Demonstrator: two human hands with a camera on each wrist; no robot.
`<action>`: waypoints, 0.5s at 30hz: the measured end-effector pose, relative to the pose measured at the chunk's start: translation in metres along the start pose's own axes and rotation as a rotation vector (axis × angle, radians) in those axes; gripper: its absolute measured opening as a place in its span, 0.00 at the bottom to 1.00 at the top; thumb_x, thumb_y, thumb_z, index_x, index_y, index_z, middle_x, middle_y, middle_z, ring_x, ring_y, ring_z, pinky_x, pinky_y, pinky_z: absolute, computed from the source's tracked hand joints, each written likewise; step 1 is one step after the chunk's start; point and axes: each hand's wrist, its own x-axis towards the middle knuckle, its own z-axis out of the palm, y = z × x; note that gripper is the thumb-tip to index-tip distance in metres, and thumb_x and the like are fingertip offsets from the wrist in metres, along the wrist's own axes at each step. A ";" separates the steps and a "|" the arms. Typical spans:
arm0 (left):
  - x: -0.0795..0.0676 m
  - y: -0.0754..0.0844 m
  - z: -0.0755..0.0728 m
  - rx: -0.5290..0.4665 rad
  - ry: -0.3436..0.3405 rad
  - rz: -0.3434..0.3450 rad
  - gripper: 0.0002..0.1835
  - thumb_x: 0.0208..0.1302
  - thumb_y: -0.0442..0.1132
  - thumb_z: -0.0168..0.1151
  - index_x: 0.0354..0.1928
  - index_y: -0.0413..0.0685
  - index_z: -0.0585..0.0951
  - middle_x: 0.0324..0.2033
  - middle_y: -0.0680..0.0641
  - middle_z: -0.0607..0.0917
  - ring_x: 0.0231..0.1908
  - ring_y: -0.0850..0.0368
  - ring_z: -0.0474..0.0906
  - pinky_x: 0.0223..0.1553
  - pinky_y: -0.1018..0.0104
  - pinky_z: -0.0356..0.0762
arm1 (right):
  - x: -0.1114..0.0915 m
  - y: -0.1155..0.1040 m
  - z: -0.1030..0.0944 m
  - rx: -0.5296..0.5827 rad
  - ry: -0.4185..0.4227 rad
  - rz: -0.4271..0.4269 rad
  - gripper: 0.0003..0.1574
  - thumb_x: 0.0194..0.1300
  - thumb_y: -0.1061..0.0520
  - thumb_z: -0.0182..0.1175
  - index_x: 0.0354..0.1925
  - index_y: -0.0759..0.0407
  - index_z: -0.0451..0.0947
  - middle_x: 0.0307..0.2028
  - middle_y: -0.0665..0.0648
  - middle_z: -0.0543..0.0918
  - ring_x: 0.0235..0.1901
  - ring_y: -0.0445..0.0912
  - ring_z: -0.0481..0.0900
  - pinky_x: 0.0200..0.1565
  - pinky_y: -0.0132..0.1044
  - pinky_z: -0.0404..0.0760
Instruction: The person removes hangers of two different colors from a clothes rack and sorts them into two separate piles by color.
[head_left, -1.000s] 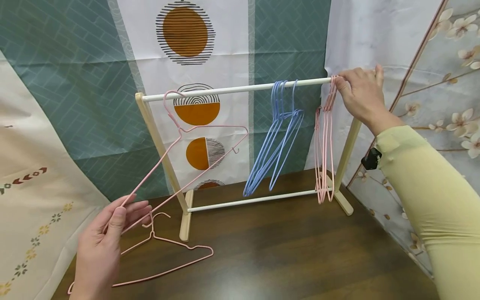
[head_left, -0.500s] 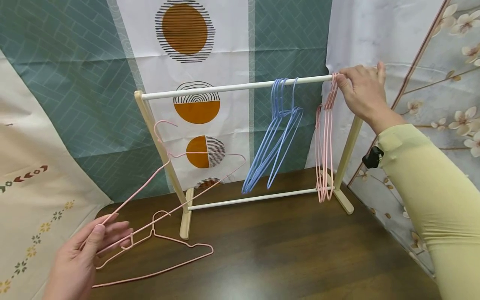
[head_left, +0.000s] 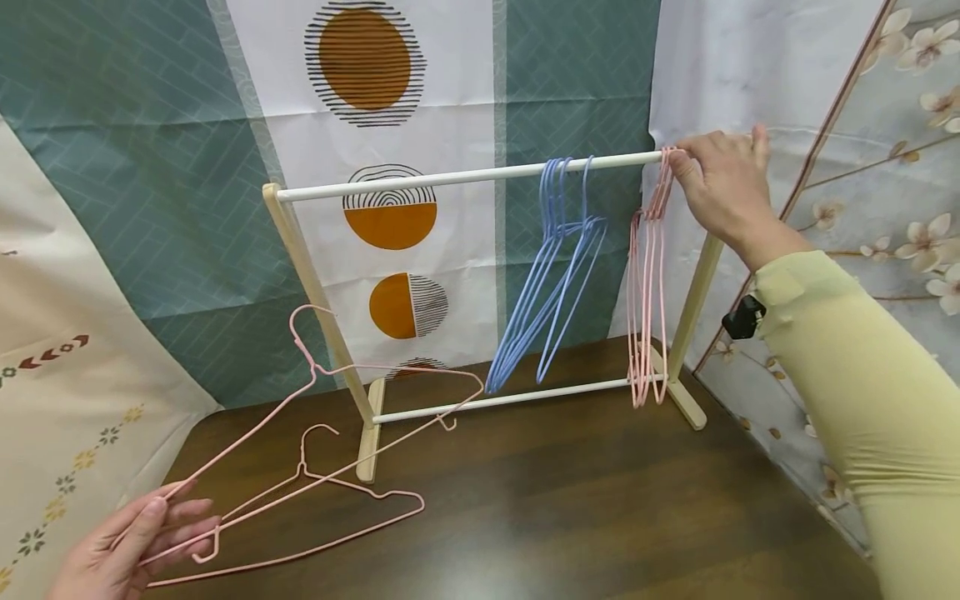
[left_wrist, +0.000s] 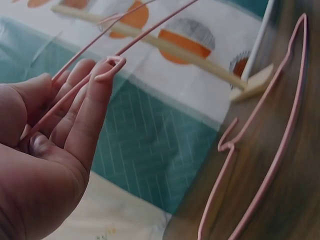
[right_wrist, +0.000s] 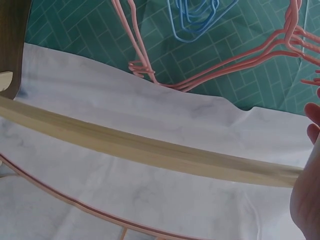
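A pink wire clothes hanger point(head_left: 306, 350) is held at one lower corner by my left hand point(head_left: 135, 537), its hook pointing up, left of the rack. The left wrist view shows the wire between thumb and fingers. Below it, a second pink hanger point(left_wrist: 227, 146) lies flat on the table. My right hand point(head_left: 723, 183) grips the right end of the white top rail point(head_left: 465, 176), thumb beside the hooks of several pink hangers point(head_left: 658, 200) hanging there. Left of those, several blue hangers point(head_left: 551, 225) hang bunched on the same rail, tilted.
The small clothes rack has wooden uprights point(head_left: 693, 308), wooden feet point(head_left: 369, 454) and a white lower bar point(head_left: 510, 400). It stands on a dark brown table point(head_left: 540, 500). Patterned cloths point(head_left: 585, 50) hang behind and at both sides.
My left hand has lowered the pink hanger down and to the left, away from the top rail, where its hook overlapped the rail earlier. The right hand stays put at the rail.
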 end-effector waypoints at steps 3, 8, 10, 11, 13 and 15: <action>-0.011 0.000 -0.012 -0.019 -0.027 -0.022 0.34 0.92 0.31 0.24 0.75 0.59 0.81 0.60 0.44 0.90 0.57 0.47 0.90 0.52 0.52 0.91 | 0.002 -0.004 0.001 0.007 0.002 -0.011 0.44 0.90 0.32 0.36 0.73 0.65 0.75 0.70 0.75 0.75 0.77 0.74 0.61 0.82 0.55 0.19; -0.027 0.001 -0.034 -0.141 -0.150 -0.085 0.38 0.90 0.32 0.17 0.78 0.59 0.78 0.64 0.43 0.88 0.61 0.45 0.87 0.58 0.53 0.88 | 0.006 -0.010 0.005 0.023 -0.004 -0.023 0.45 0.90 0.32 0.35 0.73 0.65 0.75 0.70 0.76 0.74 0.78 0.74 0.60 0.82 0.54 0.18; -0.032 0.002 -0.040 -0.179 -0.186 -0.133 0.39 0.90 0.33 0.15 0.78 0.61 0.77 0.64 0.42 0.87 0.63 0.45 0.86 0.60 0.53 0.86 | 0.007 -0.011 0.006 0.027 -0.008 -0.023 0.45 0.90 0.32 0.36 0.73 0.65 0.75 0.71 0.76 0.74 0.78 0.74 0.60 0.81 0.54 0.19; -0.034 0.002 -0.042 -0.164 -0.175 -0.145 0.38 0.91 0.33 0.16 0.77 0.61 0.78 0.63 0.42 0.88 0.62 0.46 0.87 0.60 0.53 0.86 | 0.007 -0.010 0.006 0.027 -0.007 -0.021 0.45 0.90 0.32 0.36 0.73 0.65 0.75 0.71 0.76 0.74 0.78 0.74 0.60 0.81 0.54 0.19; -0.036 0.002 -0.045 -0.154 -0.164 -0.177 0.38 0.91 0.34 0.17 0.76 0.62 0.79 0.61 0.41 0.89 0.61 0.46 0.88 0.61 0.53 0.85 | 0.005 -0.008 0.005 0.024 -0.003 -0.014 0.44 0.90 0.32 0.36 0.73 0.66 0.75 0.71 0.76 0.74 0.78 0.75 0.60 0.82 0.55 0.19; -0.038 0.002 -0.048 -0.133 -0.137 -0.215 0.37 0.92 0.35 0.19 0.74 0.62 0.81 0.58 0.39 0.90 0.58 0.45 0.89 0.59 0.52 0.86 | 0.003 -0.006 0.004 0.023 0.000 -0.008 0.44 0.90 0.33 0.36 0.73 0.66 0.75 0.71 0.76 0.74 0.78 0.75 0.60 0.81 0.55 0.19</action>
